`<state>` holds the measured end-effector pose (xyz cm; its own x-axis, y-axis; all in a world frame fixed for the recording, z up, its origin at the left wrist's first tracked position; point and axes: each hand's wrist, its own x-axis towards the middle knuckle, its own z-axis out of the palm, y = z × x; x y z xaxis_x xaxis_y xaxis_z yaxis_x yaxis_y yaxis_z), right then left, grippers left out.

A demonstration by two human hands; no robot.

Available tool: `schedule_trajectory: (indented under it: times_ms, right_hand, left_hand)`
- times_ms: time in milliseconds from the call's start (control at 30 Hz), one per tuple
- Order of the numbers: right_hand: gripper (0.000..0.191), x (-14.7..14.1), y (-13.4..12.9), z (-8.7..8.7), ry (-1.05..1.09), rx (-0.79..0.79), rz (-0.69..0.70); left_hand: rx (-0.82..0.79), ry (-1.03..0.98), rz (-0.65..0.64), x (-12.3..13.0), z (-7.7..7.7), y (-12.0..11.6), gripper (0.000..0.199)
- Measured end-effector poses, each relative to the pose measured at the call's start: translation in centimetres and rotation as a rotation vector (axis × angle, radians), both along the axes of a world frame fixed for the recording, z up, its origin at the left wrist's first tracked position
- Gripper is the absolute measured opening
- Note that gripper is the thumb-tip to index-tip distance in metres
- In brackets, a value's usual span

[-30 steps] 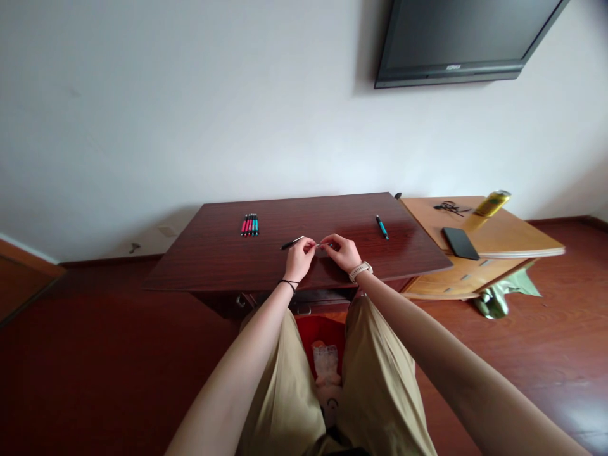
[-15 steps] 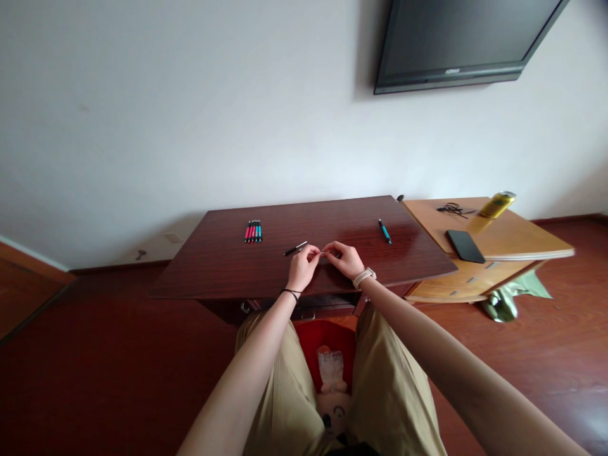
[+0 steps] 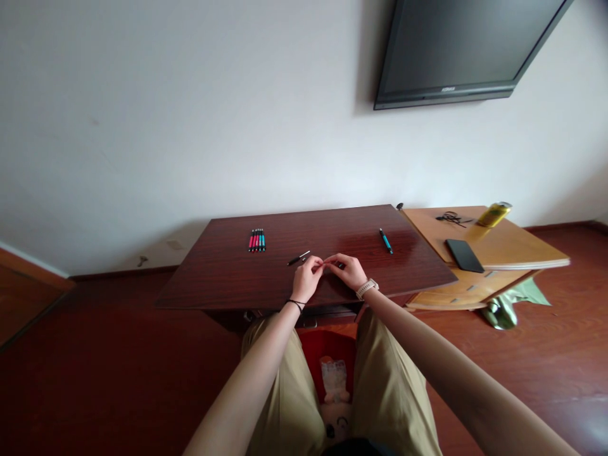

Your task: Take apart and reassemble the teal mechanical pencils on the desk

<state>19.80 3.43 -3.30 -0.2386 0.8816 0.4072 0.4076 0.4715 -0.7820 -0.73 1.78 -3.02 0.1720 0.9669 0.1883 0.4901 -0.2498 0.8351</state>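
My left hand (image 3: 308,277) and my right hand (image 3: 349,271) meet fingertip to fingertip just above the dark wooden table (image 3: 228,278). Both are closed in a pinch on something too small to make out. Just beyond my left fingers lies a black and silver pen part (image 3: 298,258), slanted on the tabletop. Farther left, several pink and blue pens (image 3: 257,240) lie side by side in a row. A single blue and black pen (image 3: 386,241) rests alone toward the table's right side.
A lighter wooden cabinet (image 3: 522,250) adjoins the table on the right, bearing a black phone (image 3: 464,255), a yellow can (image 3: 494,215) and a dark cable (image 3: 453,218). On the wall above hangs a television (image 3: 456,50). Below my hands, a red stool (image 3: 323,342) shows between my legs.
The view has tilted up slightly, so the table sits lower in the picture. My fingertips have drawn closer together. The pens lie as before.
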Motion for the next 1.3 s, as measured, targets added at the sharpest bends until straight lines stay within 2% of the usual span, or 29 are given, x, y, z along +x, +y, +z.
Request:
schedule_trajectory:
  times_ms: [433,600,767,967,1133,1300]
  right_hand:
    - [0.018,-0.6,-0.2,-0.8,-0.186,0.048,-0.021]
    - [0.018,-0.5,-0.5,-0.6,-0.133,0.0,-0.085]
    - [0.024,0.2,-0.4,-0.8,0.097,-0.087,-0.206]
    - [0.043,3.2,-1.1,-1.4,0.544,-0.226,-0.349]
    - [0.047,8.3,-3.3,-1.6,0.872,-0.347,-0.421]
    - [0.035,13.2,-3.9,-0.7,1.153,-0.467,-0.454]
  left_hand:
    - [-0.028,0.044,0.038,0.3,-0.2,0.0,0.048]
    - [-0.053,-0.013,0.057,0.5,-0.5,0.4,0.049]
    - [-0.082,-0.175,0.108,0.6,-0.8,0.7,0.049]
    - [-0.129,-0.48,0.131,-0.3,-1.2,0.1,0.05]
    - [-0.209,-0.799,0.174,-3.5,-1.3,-0.6,0.052]
    - [-0.294,-1.127,0.255,-8.4,-0.4,-1.0,0.051]
